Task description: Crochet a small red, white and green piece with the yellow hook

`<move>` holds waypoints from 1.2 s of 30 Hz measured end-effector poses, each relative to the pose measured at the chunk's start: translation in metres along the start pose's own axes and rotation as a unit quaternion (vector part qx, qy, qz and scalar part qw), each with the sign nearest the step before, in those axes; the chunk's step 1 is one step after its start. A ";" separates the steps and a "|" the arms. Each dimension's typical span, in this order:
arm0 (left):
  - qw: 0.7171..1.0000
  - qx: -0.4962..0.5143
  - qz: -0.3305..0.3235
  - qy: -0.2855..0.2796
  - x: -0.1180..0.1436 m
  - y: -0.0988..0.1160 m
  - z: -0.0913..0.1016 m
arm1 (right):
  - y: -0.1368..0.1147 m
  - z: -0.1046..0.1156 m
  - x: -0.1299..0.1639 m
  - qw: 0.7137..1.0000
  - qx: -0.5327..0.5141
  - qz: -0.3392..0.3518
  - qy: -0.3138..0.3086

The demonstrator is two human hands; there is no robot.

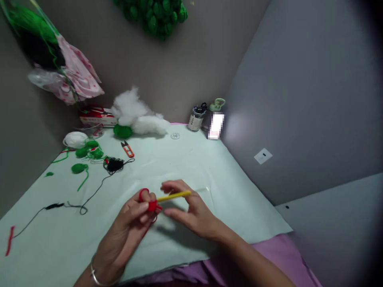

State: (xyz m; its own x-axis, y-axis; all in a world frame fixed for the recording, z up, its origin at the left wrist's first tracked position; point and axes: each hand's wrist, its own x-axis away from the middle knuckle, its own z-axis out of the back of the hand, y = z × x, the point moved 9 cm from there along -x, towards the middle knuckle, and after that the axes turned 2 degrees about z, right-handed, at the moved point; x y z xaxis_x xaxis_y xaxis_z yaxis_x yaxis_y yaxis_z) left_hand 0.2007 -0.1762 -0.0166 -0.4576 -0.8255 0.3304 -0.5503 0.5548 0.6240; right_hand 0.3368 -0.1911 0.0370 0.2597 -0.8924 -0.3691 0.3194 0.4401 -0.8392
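working red yarn piece [152, 205] over bench [185, 165], mid-crochet i figured. left hand [128, 219] had grip clamped on it, yellow hook [173, 196] poking out rightward. right hand [193, 211] grip was apart, fingers spread near hook; next move probably called for closing those on handle.

We are looking into a craft corner, apparently at home: black yarn [115, 165], white stuffing [131, 109] and orange-handled snips [129, 150] are crowding a cloth-covered tabletop [170, 163].

Left hand [130, 217] — red crochet [152, 205]; yellow stick [173, 196]
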 end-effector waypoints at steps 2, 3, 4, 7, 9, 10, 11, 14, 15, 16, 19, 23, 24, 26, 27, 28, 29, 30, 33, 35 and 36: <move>0.997 0.045 -0.045 0.050 0.003 0.016 0.021 | 0.013 -0.025 -0.002 0.993 0.104 0.011 -0.050; 0.993 0.061 -0.072 0.072 0.005 0.025 0.032 | 0.017 -0.044 -0.004 0.982 0.152 0.025 -0.106; 0.988 0.074 -0.101 0.085 0.007 0.035 0.042 | 0.018 -0.063 -0.005 0.968 0.192 0.046 -0.154; 0.980 0.102 -0.157 0.069 0.008 0.058 0.059 | 0.017 -0.108 -0.010 0.931 0.263 0.102 -0.231; 0.976 0.125 -0.169 0.063 0.005 0.064 0.066 | 0.014 -0.130 -0.014 0.922 0.276 0.118 -0.245; 0.974 0.135 -0.170 0.060 0.004 0.066 0.067 | 0.012 -0.140 -0.014 0.917 0.281 0.126 -0.252; 0.973 0.142 -0.174 0.056 0.002 0.066 0.067 | 0.009 -0.150 -0.014 0.913 0.287 0.136 -0.256; 0.970 0.153 -0.187 0.040 0.001 0.069 0.062 | 0.000 -0.169 -0.009 0.924 0.251 0.138 -0.254; 0.968 0.156 -0.191 0.038 0.003 0.071 0.060 | 0.000 -0.172 -0.009 0.932 0.228 0.116 -0.259; 0.967 0.159 -0.194 0.038 0.005 0.073 0.058 | 0.002 -0.175 -0.009 0.935 0.211 0.090 -0.270; 0.964 0.169 -0.201 0.033 0.014 0.083 0.051 | 0.001 -0.168 -0.019 0.925 0.212 0.069 -0.309; 0.959 0.175 -0.222 0.017 0.027 0.097 0.043 | -0.011 -0.108 -0.065 0.910 0.342 0.116 -0.202; 0.960 0.172 -0.218 0.019 0.030 0.096 0.042 | -0.016 -0.088 -0.073 0.904 0.383 0.113 -0.153; 0.966 0.161 -0.203 0.030 0.034 0.089 0.041 | -0.027 -0.064 -0.074 0.901 0.397 0.108 -0.141; 0.970 0.150 -0.189 0.034 0.036 0.083 0.040 | -0.034 -0.057 -0.067 0.913 0.364 0.104 -0.150; 0.975 0.135 -0.174 0.035 0.037 0.077 0.038 | -0.043 -0.050 -0.058 0.937 0.303 0.096 -0.147; 0.981 0.113 -0.153 0.028 0.038 0.070 0.034 | -0.054 -0.041 -0.048 0.965 0.216 0.090 -0.117; 0.988 0.085 -0.129 0.011 0.039 0.062 0.027 | -0.062 -0.032 -0.036 0.986 0.122 0.077 -0.083; 0.995 -0.016 -0.070 -0.066 0.041 0.039 0.003 | -0.076 -0.020 0.000 0.995 -0.080 0.054 0.002; 0.991 -0.065 -0.052 -0.100 0.041 0.026 -0.009 | -0.080 -0.018 0.018 0.992 -0.099 0.063 0.043; 0.990 -0.078 -0.048 -0.111 0.039 0.021 -0.013 | -0.078 -0.017 0.025 0.992 -0.092 0.061 0.064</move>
State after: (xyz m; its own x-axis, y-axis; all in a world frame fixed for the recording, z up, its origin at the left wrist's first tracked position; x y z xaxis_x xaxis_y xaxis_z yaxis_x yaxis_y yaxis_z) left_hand 0.1805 -0.1984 0.0187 -0.5602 -0.8208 0.1118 -0.4924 0.4385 0.7519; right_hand 0.3024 -0.2491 0.0864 0.1650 -0.8444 -0.5096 0.1174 0.5299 -0.8399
